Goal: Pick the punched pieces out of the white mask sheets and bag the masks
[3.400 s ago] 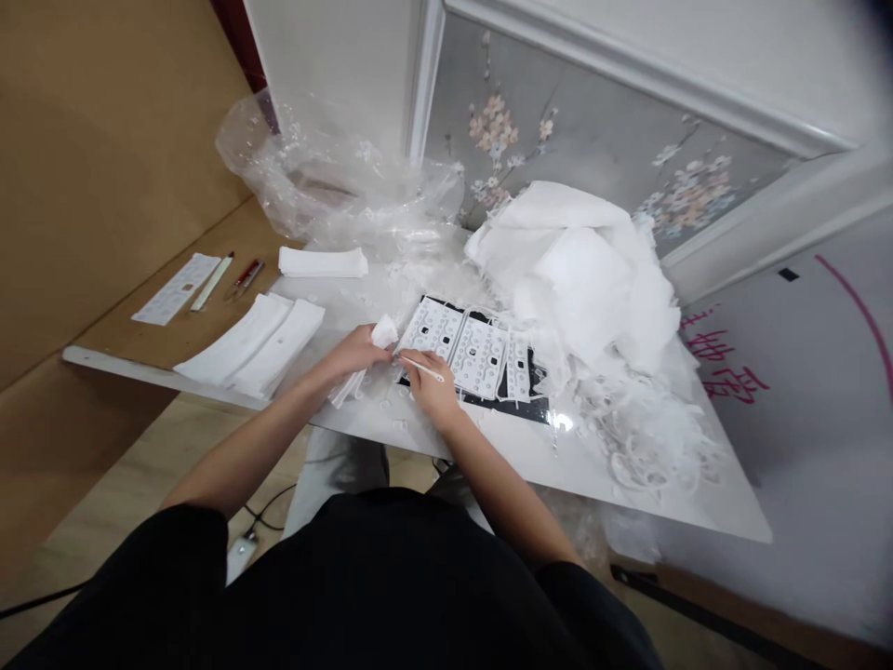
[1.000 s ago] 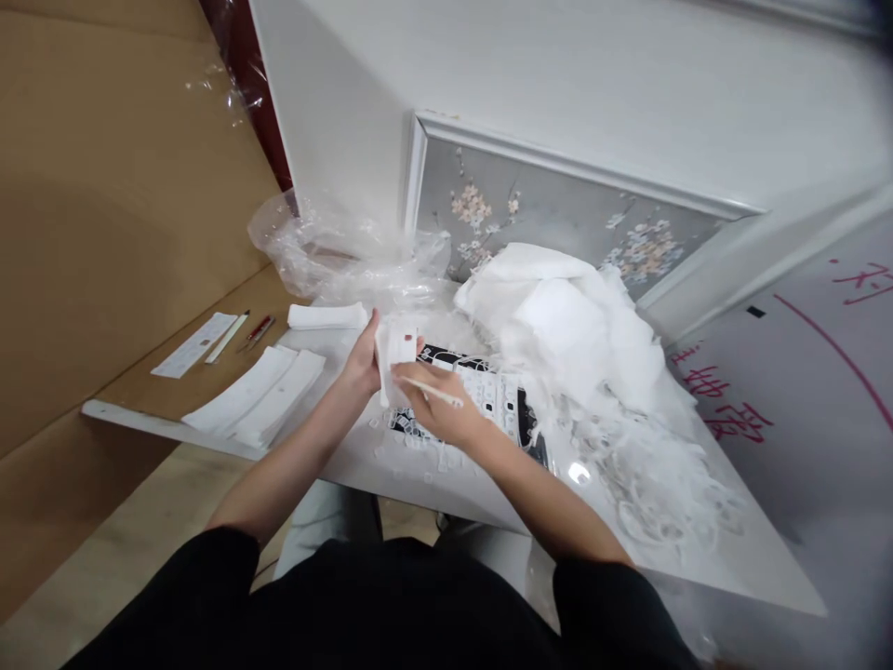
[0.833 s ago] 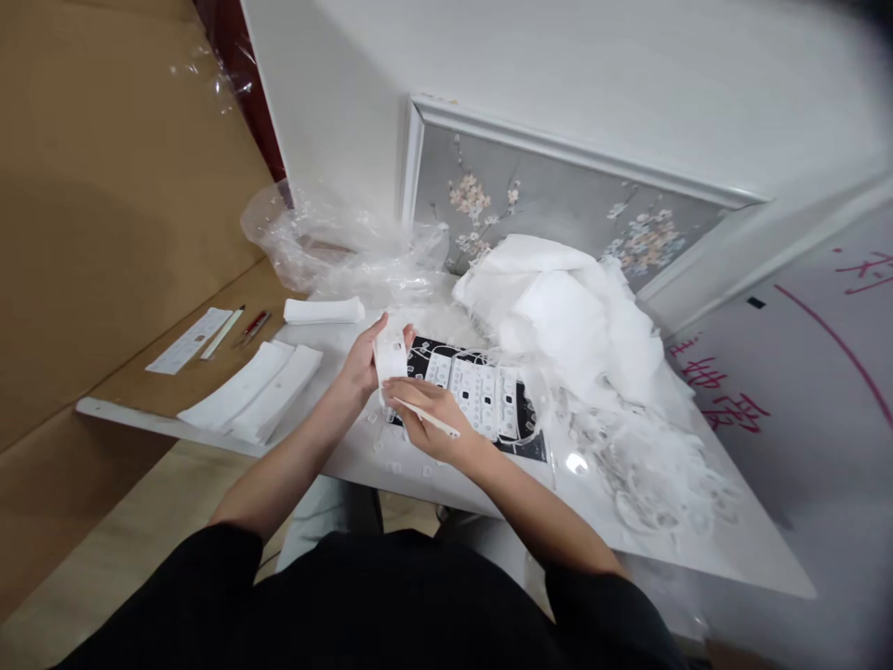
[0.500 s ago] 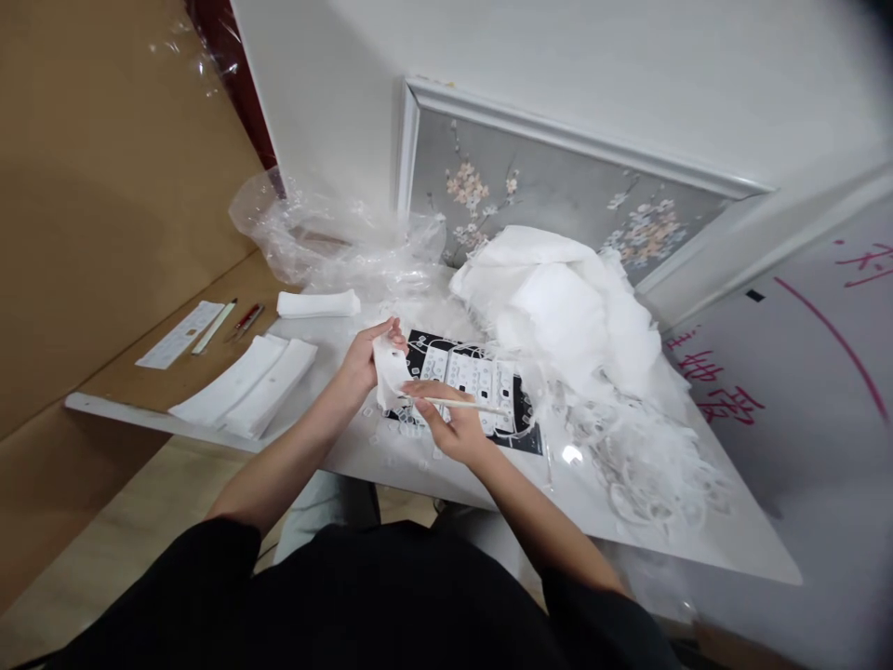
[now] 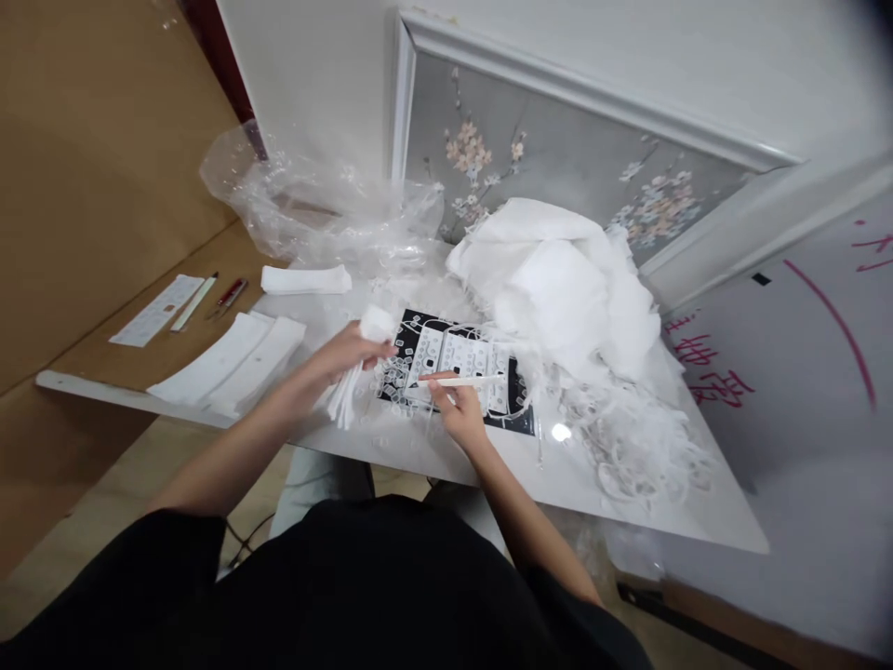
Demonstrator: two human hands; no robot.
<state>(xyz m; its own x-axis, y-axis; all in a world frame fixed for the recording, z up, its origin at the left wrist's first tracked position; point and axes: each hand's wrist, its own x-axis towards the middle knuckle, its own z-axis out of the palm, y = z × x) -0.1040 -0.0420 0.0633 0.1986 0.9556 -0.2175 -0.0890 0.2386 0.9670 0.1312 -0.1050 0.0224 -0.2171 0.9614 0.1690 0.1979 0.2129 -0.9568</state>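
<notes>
My left hand [image 5: 353, 352] is closed around a bundle of soft white strips [image 5: 341, 398], whose ends fan out below the fingers and show above them. My right hand [image 5: 460, 409] grips a slim white pen-like tool [image 5: 464, 380], its dark tip pointing left. Beneath it lies a black mat [image 5: 513, 423] bearing white sheets [image 5: 457, 352] with small holes and dark square spots. Many small clear square pieces [image 5: 397, 368] are scattered over the mat's left part. What the tool's tip touches, if anything, I cannot tell.
Stacked white strips [image 5: 230, 363] lie left, a smaller stack [image 5: 307, 279] behind. A patterned strip [image 5: 157, 312], a pale green cutter-like tool [image 5: 193, 304] and a red-handled tool [image 5: 230, 296] rest on cardboard. White cloth [image 5: 558, 288], stringy scraps [image 5: 634, 447] and clear plastic [image 5: 321, 214] crowd the back and right.
My left hand has moved left with the white bundle, away from the right hand, and the bundle has tipped so its ends hang down. My right hand still holds the tool, over the sheets.
</notes>
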